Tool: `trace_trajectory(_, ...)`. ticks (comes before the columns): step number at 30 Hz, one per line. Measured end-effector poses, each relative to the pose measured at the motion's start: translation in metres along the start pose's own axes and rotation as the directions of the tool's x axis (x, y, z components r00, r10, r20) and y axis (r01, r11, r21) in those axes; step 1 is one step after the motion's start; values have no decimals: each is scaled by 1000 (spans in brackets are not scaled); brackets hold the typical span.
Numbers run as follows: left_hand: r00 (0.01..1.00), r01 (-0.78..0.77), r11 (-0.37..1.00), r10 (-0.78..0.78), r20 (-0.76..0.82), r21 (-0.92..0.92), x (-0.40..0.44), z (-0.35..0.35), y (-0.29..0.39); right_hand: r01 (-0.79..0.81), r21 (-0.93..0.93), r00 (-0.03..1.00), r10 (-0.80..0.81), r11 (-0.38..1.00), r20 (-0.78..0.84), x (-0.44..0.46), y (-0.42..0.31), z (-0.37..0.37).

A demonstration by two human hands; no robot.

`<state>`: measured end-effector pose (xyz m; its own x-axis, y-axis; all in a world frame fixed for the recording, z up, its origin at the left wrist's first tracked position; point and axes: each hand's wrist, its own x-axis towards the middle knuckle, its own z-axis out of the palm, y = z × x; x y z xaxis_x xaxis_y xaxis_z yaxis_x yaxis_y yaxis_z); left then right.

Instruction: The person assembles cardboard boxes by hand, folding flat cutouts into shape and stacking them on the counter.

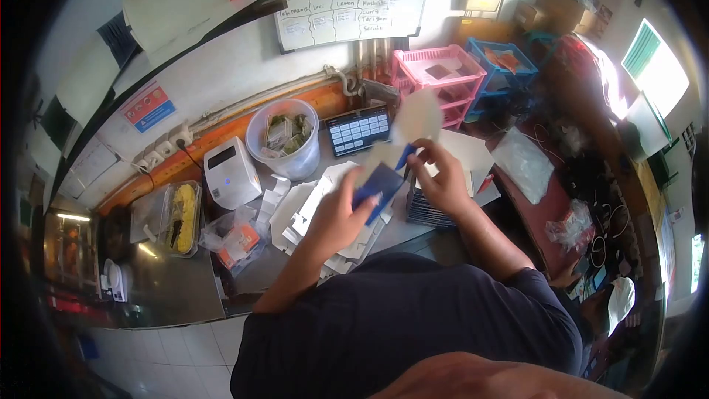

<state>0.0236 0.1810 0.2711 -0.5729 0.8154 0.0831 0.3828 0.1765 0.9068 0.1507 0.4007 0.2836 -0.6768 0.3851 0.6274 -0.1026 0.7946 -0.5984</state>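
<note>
Between my hands is a partly folded cardboard box [380, 186], blue on its outer face and pale inside, with a rounded pale flap standing up at the top. My left hand [340, 218] wraps round its near blue side, thumb across the face. Fingers of my right hand [445, 177] pinch a blue edge at the box's upper right. Below the right hand lies a stack of flat blue-edged cartons [428, 210], partly hidden by the hand. Several white folded cartons [301, 210] lie in a loose pile beneath and left of my left hand.
Behind the cartons stand a translucent bucket [283, 162] of packets and a tablet [359, 131]. Left are a white printer-like machine [230, 172], a plastic bag [235, 240] and a clear tub [193, 225] with yellow contents. Pink [443, 59] and blue [509, 52] racks stand at the back.
</note>
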Motion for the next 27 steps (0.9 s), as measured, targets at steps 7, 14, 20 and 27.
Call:
trace_trajectory(7, 714, -361, 761, 597, -365, 539, 8, 19, -7, -56, 91, 955, 80, 994, -284, -2, 6, 4)
trace_trajectory(14, 685, -468, 709, 668, -290, 528, 10, 24, -1, -177, -15, 978, 174, 984, -118, 3, -14, -6)
trace_trajectory(20, 658, -523, 606, 734, -168, 600, 16, 28, 1, -184, -115, 982, 177, 976, -66, -1, -16, -7)
trace_trajectory(27, 664, -558, 572, 742, -90, 601, 21, 29, -2, -135, -106, 990, 139, 985, 34, -11, -23, -5)
